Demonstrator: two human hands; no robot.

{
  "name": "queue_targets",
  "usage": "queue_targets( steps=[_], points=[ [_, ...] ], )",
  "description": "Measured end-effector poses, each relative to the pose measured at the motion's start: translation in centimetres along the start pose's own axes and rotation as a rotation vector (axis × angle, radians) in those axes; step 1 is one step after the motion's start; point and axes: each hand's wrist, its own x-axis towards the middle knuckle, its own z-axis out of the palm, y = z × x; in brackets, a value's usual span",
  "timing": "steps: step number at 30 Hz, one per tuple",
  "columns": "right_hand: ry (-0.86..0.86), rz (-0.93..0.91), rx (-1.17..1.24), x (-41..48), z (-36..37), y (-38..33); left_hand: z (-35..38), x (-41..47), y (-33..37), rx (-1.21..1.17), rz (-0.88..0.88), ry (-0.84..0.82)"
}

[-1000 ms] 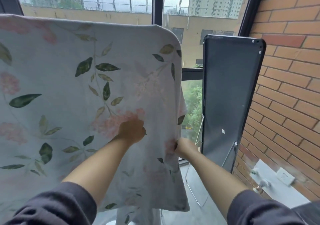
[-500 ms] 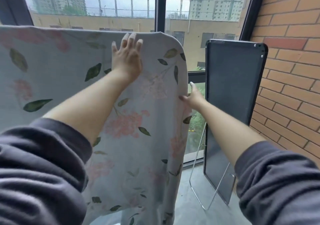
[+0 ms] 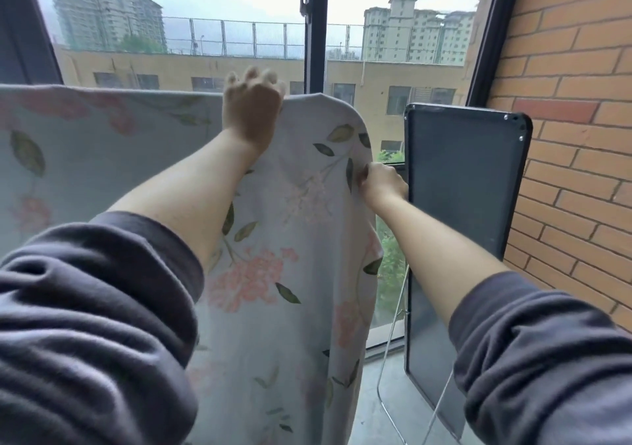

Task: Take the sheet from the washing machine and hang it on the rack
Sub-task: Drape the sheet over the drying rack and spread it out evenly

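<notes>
The sheet (image 3: 280, 239), pale with pink flowers and green leaves, hangs draped over a rack that it hides entirely. Its top fold runs across the view at window height and its right edge curves down. My left hand (image 3: 251, 109) reaches over the top fold near the right corner, fingers curled over the far side of the cloth. My right hand (image 3: 381, 181) pinches the sheet's right edge a little below the corner.
A dark flat panel (image 3: 458, 212) on a thin metal folding stand (image 3: 390, 376) leans close to the right of the sheet. A brick wall (image 3: 574, 136) closes the right side. A window with a black frame (image 3: 314, 51) lies behind the sheet.
My left hand rose from the sheet's middle to its top fold and now curls over it. My right hand climbed the right edge and closed on it.
</notes>
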Motion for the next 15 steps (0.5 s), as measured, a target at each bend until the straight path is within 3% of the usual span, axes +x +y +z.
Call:
queue_targets(
  steps=[5,10,15],
  points=[
    [0.006,-0.048,0.149,-0.3,0.1,-1.6,-0.2,0.4,-0.6,0.026,0.143,0.061],
    [0.128,-0.160,-0.134,-0.2,0.2,-2.5,0.6,-1.2,-1.6,-0.090,0.211,0.140],
    [0.113,-0.212,-0.027,-0.7,0.0,-2.9,1.6,-3.2,-1.9,-0.143,0.217,0.125]
  ],
)
